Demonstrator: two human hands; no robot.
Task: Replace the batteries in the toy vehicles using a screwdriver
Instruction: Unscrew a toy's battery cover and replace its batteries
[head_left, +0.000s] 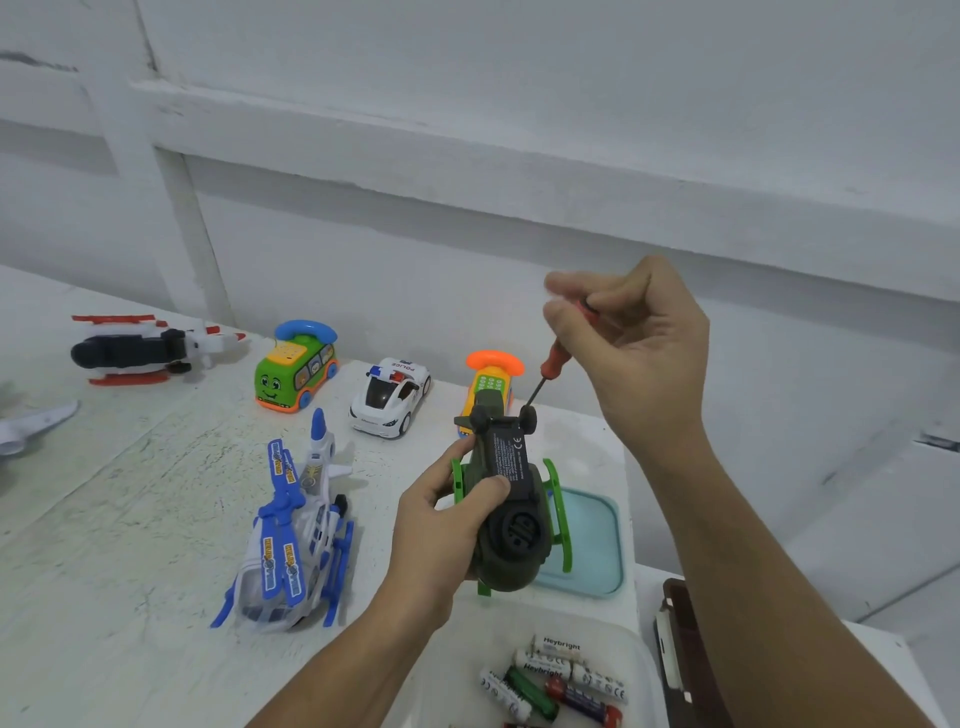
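My left hand (441, 525) grips a dark green toy helicopter (511, 512) turned belly up, its black battery cover and green skids facing me. My right hand (631, 348) is closed around the red handle of a small screwdriver (551, 364), held above the toy. The screwdriver's dark tip points down toward the toy's far end near a black wheel. A clear tub (644, 670) at the bottom holds several loose batteries (550, 675).
On the white table stand a blue-white helicopter (296, 530), a police car (390, 396), a green bus toy (296, 366), an orange phone toy (493, 374) and a black-red helicopter (140, 349). A teal lid (592, 540) lies under the green toy. A dark brown object (683, 649) sits right.
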